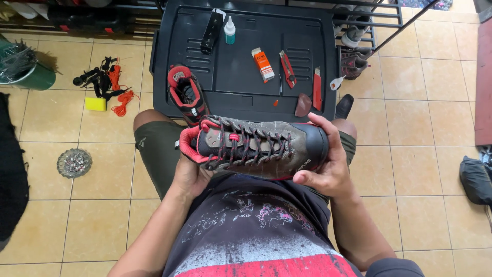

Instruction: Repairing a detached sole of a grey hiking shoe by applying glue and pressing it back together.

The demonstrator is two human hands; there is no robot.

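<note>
while you sit over the tiled floor [420,154], the head view shows you holding a grey hiking shoe [256,149] with red lining and dark red laces sideways above your lap, laces facing up, toe to your right. your left hand [190,177] cups the heel end from below; its fingers are hidden under the shoe, so you cannot tell how they lie, only that the palm carries the heel. your right hand [330,166] wraps the toe cap: the fingers [328,128] curl over the far side of the black toe, close together, while the thumb presses the near edge by the sole. so the shoe sits between both hands, touching each.

just beyond your knees lies a black plastic tray [318,61] turned over as a worktop. the second shoe [187,95] of the pair stands at its near left edge, opening up. on the tray lie a small bottle with a green base [230,31], an orange and white box [263,64], a red utility knife [287,68], another red cutter [317,88] and a brown patch [303,105]. to the left on the floor sit a yellow sponge [96,104] and orange cord [122,100].
</note>
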